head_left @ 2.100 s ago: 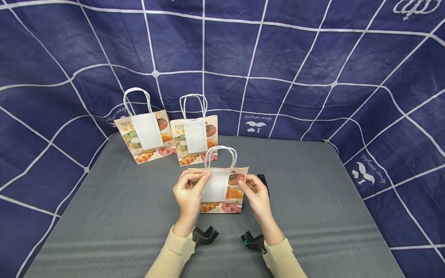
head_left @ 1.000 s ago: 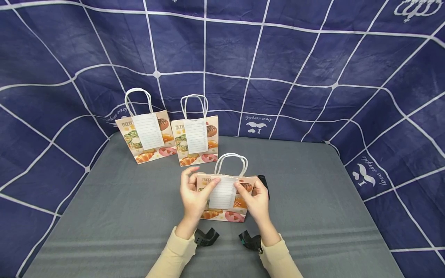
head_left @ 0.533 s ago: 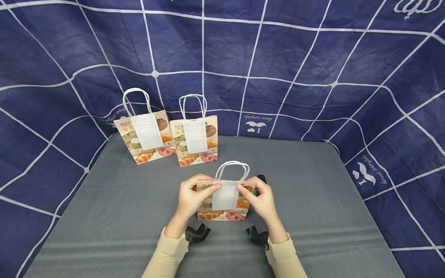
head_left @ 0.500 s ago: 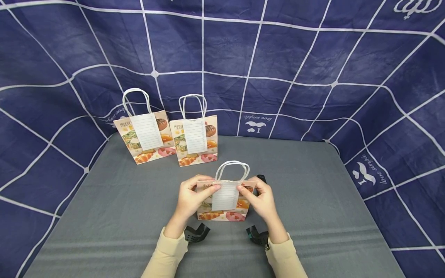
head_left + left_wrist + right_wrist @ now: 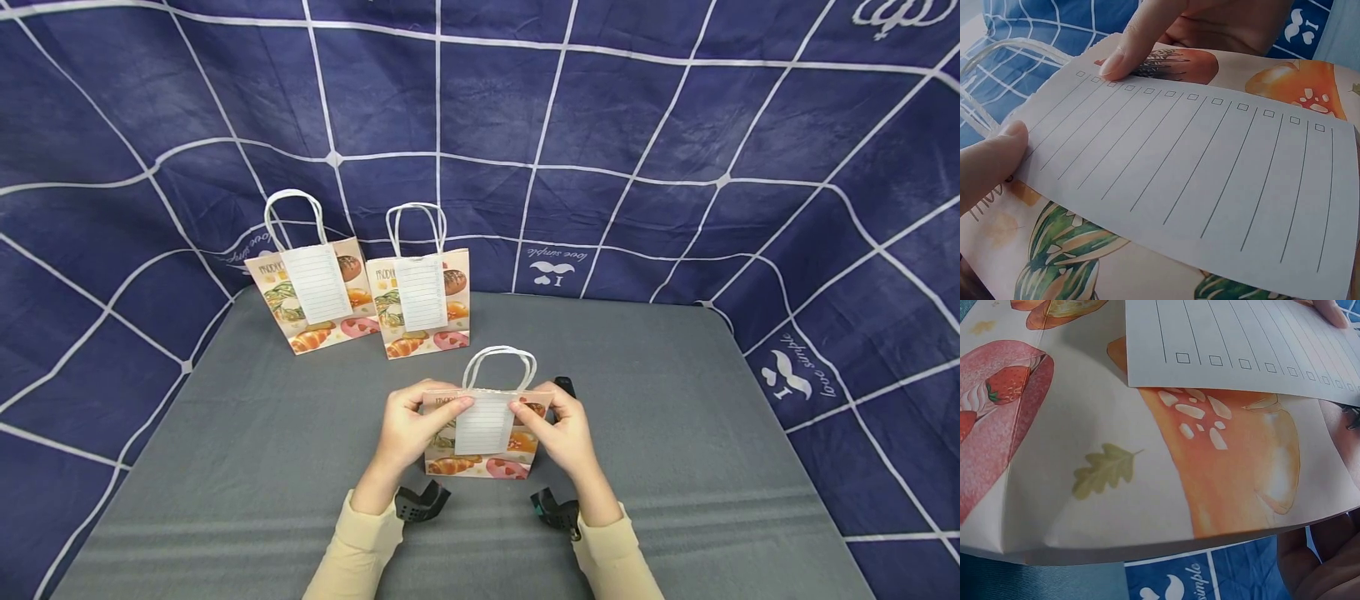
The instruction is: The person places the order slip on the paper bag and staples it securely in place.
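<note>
A small paper gift bag (image 5: 517,468) with bread and pastry prints and white twisted handles (image 5: 501,352) stands close in front of me. On its front hangs a white lined checklist slip (image 5: 1166,150), its top at the bag's upper edge. My left hand (image 5: 408,423) pinches the bag's upper left side, thumb on the slip's top left corner. My right hand (image 5: 564,427) grips the upper right side, thumb at the slip's top right corner. The other fingers are behind the bag, mostly hidden. In the right wrist view the slip's lower edge lifts slightly off the bag.
Two matching bags, a left one (image 5: 360,298) and a middle one (image 5: 459,283), stand at the back left, each with a checklist slip on its front. A black object (image 5: 565,386) lies partly hidden behind my right hand. A blue gridded cloth (image 5: 600,108) surrounds the grey table (image 5: 675,433).
The bag has come nearer to me and slightly right. My right thumb has moved inward from the bag's side to the slip's corner. Over the last half second, both hands have hardly moved.
</note>
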{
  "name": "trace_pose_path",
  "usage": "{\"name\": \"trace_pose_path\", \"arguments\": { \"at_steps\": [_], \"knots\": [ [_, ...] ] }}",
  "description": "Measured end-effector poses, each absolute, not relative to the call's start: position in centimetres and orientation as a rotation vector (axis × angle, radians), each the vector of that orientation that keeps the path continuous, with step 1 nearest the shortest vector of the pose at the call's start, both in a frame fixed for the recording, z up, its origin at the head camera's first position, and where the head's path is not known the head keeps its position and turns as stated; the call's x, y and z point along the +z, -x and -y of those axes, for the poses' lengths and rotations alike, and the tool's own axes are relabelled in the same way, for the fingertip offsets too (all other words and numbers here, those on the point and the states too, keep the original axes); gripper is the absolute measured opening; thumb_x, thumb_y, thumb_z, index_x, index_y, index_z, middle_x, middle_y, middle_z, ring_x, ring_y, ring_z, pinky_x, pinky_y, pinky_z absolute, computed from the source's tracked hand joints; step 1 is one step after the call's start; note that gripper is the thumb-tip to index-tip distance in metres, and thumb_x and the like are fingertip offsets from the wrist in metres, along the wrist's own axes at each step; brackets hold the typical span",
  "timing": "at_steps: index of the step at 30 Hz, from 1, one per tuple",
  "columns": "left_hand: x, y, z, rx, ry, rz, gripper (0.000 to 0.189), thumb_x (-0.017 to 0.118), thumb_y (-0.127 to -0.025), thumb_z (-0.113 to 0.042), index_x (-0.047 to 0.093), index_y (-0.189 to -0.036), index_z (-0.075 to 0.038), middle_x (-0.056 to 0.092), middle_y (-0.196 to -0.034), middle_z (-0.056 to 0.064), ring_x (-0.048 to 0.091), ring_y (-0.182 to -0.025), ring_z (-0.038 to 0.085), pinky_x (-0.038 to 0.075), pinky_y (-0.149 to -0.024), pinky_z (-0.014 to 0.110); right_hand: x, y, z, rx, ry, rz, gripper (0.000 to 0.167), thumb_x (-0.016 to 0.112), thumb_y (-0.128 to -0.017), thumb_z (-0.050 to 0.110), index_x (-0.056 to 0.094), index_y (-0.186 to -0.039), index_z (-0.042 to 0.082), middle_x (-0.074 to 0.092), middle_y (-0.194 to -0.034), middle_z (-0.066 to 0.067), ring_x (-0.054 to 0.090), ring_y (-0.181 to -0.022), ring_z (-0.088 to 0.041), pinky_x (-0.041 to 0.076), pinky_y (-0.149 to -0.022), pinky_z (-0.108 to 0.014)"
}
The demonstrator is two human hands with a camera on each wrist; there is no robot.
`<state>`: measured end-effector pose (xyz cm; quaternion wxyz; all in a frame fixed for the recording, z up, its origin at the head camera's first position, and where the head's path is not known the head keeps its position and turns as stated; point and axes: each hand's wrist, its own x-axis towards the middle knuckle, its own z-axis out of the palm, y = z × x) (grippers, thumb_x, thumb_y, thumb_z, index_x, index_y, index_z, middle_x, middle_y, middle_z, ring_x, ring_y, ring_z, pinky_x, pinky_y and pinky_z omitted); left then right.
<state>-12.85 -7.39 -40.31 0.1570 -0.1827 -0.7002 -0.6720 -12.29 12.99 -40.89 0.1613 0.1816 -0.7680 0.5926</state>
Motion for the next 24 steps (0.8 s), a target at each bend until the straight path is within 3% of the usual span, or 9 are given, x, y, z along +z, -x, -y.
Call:
{"name": "trace_pose_path", "arguments": {
  "at_steps": [13, 16, 19, 21, 24],
  "knots": [
    [-40.2, 12.8, 7.2, -1.916, 0.504, 2.007, 0.009, 0.074, -0.072, 0.011, 0.071, -0.079, 0.008, 0.068, -0.077, 0.017, 0.063, -0.073, 0.011, 0.050, -0.069, 0.025, -42.3, 13.0, -13.7, 1.691, -0.610, 2.157, 0.014, 0.068, -0.076, -0.011, 0.061, -0.081, -0.001, 0.058, -0.072, -0.004, 0.050, -0.065, -0.006, 0.042, -0.056, -0.026],
    [-40.3, 12.9, 7.2, -1.907, 0.514, 1.992, 0.009, 0.074, -0.071, 0.012, 0.071, -0.079, 0.009, 0.068, -0.076, 0.017, 0.062, -0.073, 0.011, 0.050, -0.068, 0.025, -43.6, 13.8, -14.8, 1.821, -0.763, 2.073, 0.016, 0.068, -0.083, -0.001, 0.058, -0.095, -0.007, 0.062, -0.087, -0.001, 0.056, -0.076, -0.006, 0.046, -0.064, -0.023],
    [-40.3, 12.9, 7.2, -1.902, 0.519, 1.984, 0.009, 0.074, -0.071, 0.012, 0.071, -0.079, 0.009, 0.068, -0.076, 0.017, 0.063, -0.073, 0.011, 0.050, -0.068, 0.024, -44.5, 14.7, -16.2, 2.006, -0.850, 1.943, 0.034, 0.060, -0.092, 0.011, 0.049, -0.108, -0.017, 0.063, -0.102, -0.002, 0.060, -0.091, -0.010, 0.047, -0.078, -0.023],
    [-40.4, 12.9, 7.2, -1.900, 0.517, 1.982, 0.010, 0.074, -0.071, 0.012, 0.071, -0.079, 0.008, 0.068, -0.076, 0.017, 0.062, -0.073, 0.011, 0.050, -0.068, 0.025, -44.8, 15.2, -17.1, 2.076, -0.790, 1.885, 0.039, 0.053, -0.097, 0.015, 0.045, -0.110, -0.021, 0.064, -0.105, -0.003, 0.062, -0.095, -0.013, 0.047, -0.084, -0.024],
    [-40.4, 12.9, 7.2, -1.902, 0.513, 1.984, 0.009, 0.074, -0.071, 0.011, 0.071, -0.079, 0.008, 0.068, -0.076, 0.016, 0.062, -0.073, 0.011, 0.050, -0.067, 0.025, -45.0, 15.7, -18.2, 2.062, -0.521, 1.904, 0.034, 0.046, -0.100, 0.011, 0.048, -0.106, -0.022, 0.067, -0.099, -0.004, 0.064, -0.089, -0.014, 0.047, -0.085, -0.025]
  ]
}}
